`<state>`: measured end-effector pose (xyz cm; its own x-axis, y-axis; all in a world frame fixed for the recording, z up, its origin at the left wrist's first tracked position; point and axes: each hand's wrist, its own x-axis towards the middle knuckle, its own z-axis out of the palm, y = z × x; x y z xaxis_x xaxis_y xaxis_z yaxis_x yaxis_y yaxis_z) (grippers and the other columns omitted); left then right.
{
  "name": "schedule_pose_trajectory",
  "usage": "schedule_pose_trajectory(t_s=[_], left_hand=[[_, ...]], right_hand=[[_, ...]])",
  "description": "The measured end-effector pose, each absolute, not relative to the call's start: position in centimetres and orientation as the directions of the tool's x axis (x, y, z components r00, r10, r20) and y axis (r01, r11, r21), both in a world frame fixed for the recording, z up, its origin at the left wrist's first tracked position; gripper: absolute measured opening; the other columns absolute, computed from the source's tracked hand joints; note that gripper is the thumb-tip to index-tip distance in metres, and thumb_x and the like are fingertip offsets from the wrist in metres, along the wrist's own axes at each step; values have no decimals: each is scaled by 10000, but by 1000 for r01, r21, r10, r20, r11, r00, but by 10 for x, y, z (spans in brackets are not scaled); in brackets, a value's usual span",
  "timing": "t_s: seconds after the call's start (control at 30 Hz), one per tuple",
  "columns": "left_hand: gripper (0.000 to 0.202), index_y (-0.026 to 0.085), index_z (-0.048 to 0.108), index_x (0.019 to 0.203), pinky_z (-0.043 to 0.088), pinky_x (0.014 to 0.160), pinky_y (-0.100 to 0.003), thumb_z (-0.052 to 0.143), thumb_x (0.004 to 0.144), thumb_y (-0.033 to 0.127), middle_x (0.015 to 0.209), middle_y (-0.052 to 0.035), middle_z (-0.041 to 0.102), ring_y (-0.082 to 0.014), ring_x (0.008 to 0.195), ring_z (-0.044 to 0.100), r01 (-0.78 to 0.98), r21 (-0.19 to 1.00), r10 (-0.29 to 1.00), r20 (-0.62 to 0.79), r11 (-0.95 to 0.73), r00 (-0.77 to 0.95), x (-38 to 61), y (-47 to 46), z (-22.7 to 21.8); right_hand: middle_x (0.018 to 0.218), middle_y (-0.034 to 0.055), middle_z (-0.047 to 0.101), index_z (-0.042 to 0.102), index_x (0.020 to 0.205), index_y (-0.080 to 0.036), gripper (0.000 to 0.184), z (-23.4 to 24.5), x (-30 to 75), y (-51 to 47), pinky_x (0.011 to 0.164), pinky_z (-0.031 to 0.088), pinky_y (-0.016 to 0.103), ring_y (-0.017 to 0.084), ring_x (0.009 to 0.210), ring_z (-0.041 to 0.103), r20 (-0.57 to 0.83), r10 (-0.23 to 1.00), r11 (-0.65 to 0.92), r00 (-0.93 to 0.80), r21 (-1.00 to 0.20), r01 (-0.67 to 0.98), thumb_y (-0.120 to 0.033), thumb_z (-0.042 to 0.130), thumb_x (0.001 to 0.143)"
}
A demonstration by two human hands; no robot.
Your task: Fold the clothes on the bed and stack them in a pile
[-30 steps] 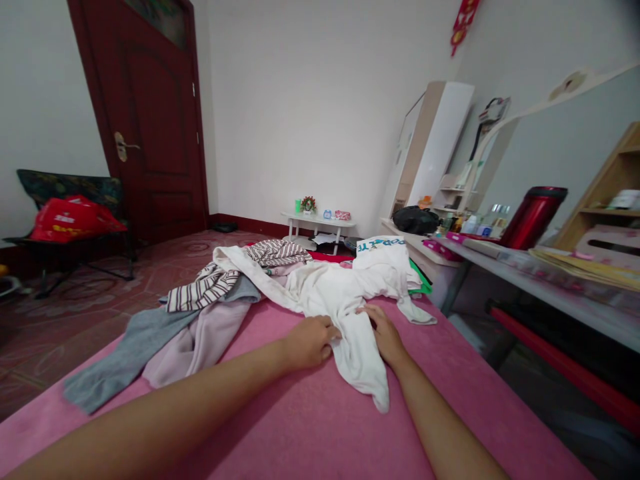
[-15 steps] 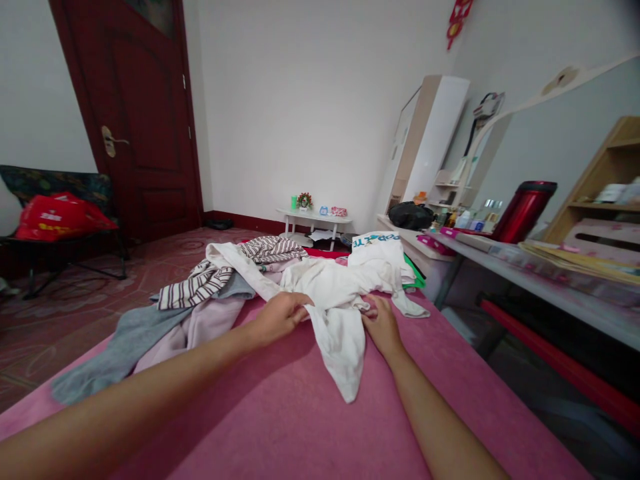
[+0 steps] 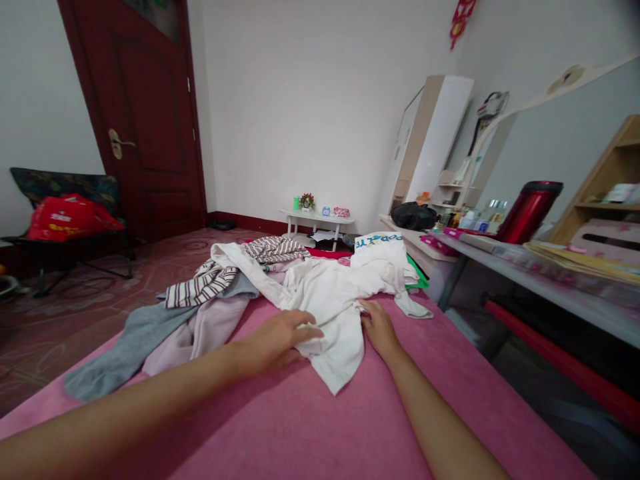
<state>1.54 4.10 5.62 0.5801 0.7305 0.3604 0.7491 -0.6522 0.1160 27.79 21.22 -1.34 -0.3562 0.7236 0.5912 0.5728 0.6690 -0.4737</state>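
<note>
A white long-sleeved shirt (image 3: 325,287) lies rumpled on the pink bed cover (image 3: 280,420), its lower corner toward me. One sleeve stretches over the clothes on the left; the other bends down at the right. My left hand (image 3: 275,341) rests at the shirt's left edge with its fingers apart, the fingertips over the cloth. On the opposite edge my right hand (image 3: 379,327) pinches the fabric between thumb and fingers. Just behind lies a white garment with blue lettering (image 3: 379,247).
Left of the shirt are a striped garment (image 3: 200,287), grey clothing (image 3: 130,347) and a pale pink garment (image 3: 200,333). A green item (image 3: 417,272) shows at the right. Along the right side runs a desk (image 3: 505,263) with a red thermos (image 3: 530,212).
My left hand has loosened from the shirt's edge and moved slightly left and toward me. The shirt's lower part lies wider and flatter. My right hand has stayed on its edge.
</note>
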Motion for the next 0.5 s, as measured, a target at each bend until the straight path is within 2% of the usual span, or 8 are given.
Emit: schedule_pose_trajectory(t_s=[0.07, 0.13, 0.2, 0.27, 0.33, 0.4, 0.5], left_hand=[[355, 272, 598, 1178, 414, 914, -335, 581, 836, 179, 1176, -74, 585, -233, 1059, 552, 723, 59, 697, 332, -688, 636, 26, 40, 49], [261, 268, 642, 1090, 412, 909, -326, 516, 885, 165, 1126, -60, 615, -216, 1038, 563, 715, 53, 689, 326, -698, 648, 34, 41, 43], [243, 250, 660, 1029, 412, 895, -305, 477, 902, 152, 1074, -57, 640, -200, 1017, 571, 709, 94, 693, 334, -699, 639, 37, 42, 39], [211, 225, 661, 983, 414, 876, -291, 489, 884, 152, 1002, -63, 657, -195, 978, 580, 700, 160, 703, 345, -697, 621, 36, 43, 39], [186, 200, 645, 940, 422, 835, -278, 485, 861, 146, 928, -63, 658, -191, 915, 587, 702, 262, 740, 375, -662, 558, 32, 44, 42], [163, 178, 607, 902, 430, 752, -258, 450, 865, 156, 848, -46, 637, -176, 818, 579, 691, 423, 804, 405, -587, 435, 26, 43, 50], [139, 167, 537, 847, 414, 643, -228, 420, 888, 229, 759, -11, 568, -146, 706, 529, 539, 690, 872, 432, -483, 229, 17, 40, 71]], right_hand=[[984, 74, 621, 653, 978, -204, 351, -11, 279, 211, 887, 463, 363, 226, 976, 573, 588, 737, 646, -335, -466, 604, -79, 470, 707], [872, 64, 622, 651, 826, -208, 215, -9, 280, 208, 798, 478, 349, 225, 863, 586, 570, 759, 615, -316, -468, 634, -120, 481, 728], [810, 53, 617, 624, 739, -215, 145, -5, 281, 204, 757, 473, 349, 222, 796, 582, 562, 772, 595, -299, -471, 651, -175, 486, 756], [836, 58, 629, 613, 755, -218, 135, 0, 282, 201, 788, 463, 367, 232, 830, 584, 590, 771, 577, -240, -488, 655, -224, 480, 776], [926, 82, 650, 614, 853, -215, 174, 9, 284, 198, 833, 454, 390, 249, 911, 588, 621, 776, 535, -106, -561, 631, -260, 456, 796], [967, 105, 662, 598, 926, -204, 215, 24, 286, 195, 832, 463, 402, 255, 923, 602, 623, 778, 487, 74, -674, 556, -287, 440, 805], [842, 74, 689, 554, 932, -196, 201, 61, 288, 187, 730, 508, 373, 224, 776, 642, 596, 758, 538, 265, -801, 263, -324, 477, 797]])
